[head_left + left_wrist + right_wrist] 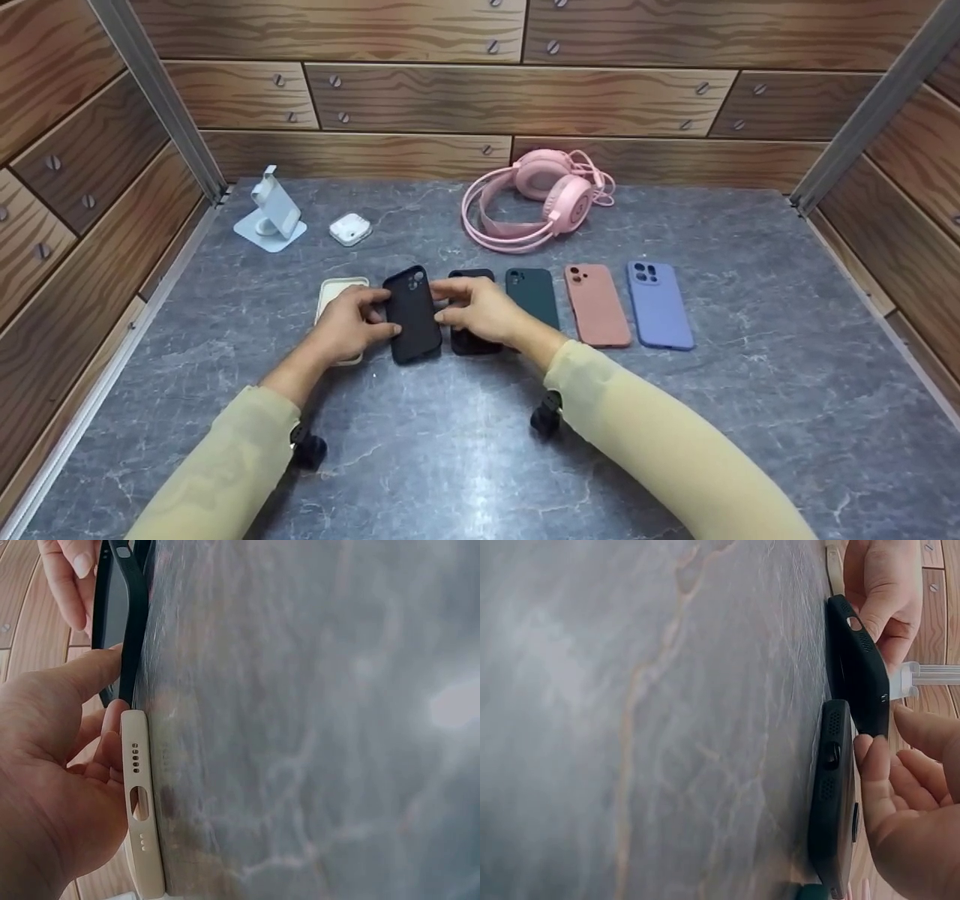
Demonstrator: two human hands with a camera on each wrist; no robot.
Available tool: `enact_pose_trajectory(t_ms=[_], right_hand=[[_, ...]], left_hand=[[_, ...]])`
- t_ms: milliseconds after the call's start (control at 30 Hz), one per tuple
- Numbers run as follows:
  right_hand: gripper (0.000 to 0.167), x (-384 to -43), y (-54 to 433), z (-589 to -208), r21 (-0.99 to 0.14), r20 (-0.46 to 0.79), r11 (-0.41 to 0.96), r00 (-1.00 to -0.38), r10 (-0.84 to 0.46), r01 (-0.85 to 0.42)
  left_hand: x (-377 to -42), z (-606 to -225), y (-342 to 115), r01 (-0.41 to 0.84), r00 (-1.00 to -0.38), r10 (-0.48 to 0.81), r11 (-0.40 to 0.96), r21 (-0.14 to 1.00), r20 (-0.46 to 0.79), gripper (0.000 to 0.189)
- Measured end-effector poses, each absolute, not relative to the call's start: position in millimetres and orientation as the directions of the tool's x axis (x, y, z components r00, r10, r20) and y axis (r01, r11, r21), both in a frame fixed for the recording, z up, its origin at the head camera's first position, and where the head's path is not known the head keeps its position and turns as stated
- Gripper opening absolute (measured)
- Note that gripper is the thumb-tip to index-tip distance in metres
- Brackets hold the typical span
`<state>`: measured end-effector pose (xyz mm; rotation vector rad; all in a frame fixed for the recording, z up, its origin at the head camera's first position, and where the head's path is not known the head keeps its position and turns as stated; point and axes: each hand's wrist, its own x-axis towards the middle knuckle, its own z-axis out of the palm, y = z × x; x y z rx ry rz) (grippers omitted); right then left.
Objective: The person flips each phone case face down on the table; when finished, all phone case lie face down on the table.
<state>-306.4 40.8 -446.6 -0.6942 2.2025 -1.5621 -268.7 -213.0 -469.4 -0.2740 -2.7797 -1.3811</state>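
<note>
A black phone case (412,319) is tilted on the grey table, its right edge raised. My left hand (349,322) pinches its left edge, with the thumb over the back. Beside the raised edge is my right hand (480,307); its fingertips (874,750) touch the rim while the thumb stays apart. Partly hidden under my left hand lies a cream phone case (144,802). A second black phone case (829,787) lies flat below my right hand, which covers much of it in the head view.
To the right lie a dark green case (532,296), a pink case (598,307) and a blue-purple case (661,307) in a row. Further back are a pale stand (279,210), a small white case (350,229) and pink headphones (568,202). Wood-patterned walls surround the table.
</note>
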Motion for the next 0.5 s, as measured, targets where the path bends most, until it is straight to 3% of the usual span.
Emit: enact_pose_trajectory(t_ms=[500], right_hand=[[0.053, -309.6, 32.1, -453.2, -0.993, -0.079, 0.111, -0.874, -0.480, 0.028]], left_hand=[[-270.7, -470.9, -211.8, 0.173, -0.984, 0.137, 0.603, 0.779, 0.113, 0.059]])
